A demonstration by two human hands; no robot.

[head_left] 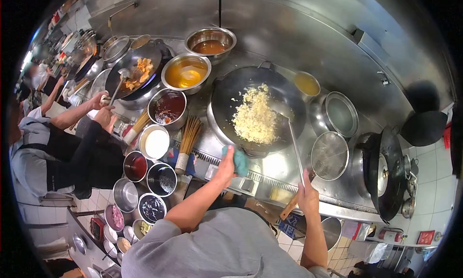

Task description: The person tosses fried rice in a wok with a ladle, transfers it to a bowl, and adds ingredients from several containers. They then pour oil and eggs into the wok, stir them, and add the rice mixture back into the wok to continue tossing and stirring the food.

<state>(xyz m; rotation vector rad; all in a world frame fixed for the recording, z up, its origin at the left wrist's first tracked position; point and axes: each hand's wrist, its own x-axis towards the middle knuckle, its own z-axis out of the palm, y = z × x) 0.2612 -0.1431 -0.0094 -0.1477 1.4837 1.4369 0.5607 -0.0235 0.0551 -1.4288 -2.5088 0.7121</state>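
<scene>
A large dark wok (224,97) sits on the burner in front of me, with a pale yellow heap of what looks like fried rice (255,116) in it. My left hand (224,171) grips a folded green cloth (239,163) close to the wok's near rim. Closed around the long handle of a metal ladle (293,142), my right hand (308,197) is at the front edge of the stove. The ladle reaches into the wok, its head at the right side of the rice.
Bowls of amber liquid (173,71) and a pot of dark red sauce (156,115) stand left of the wok. A bamboo brush (189,142) lies nearby. To the right are a mesh strainer (330,156) and another wok (391,174). A co-worker (72,155) cooks at the left.
</scene>
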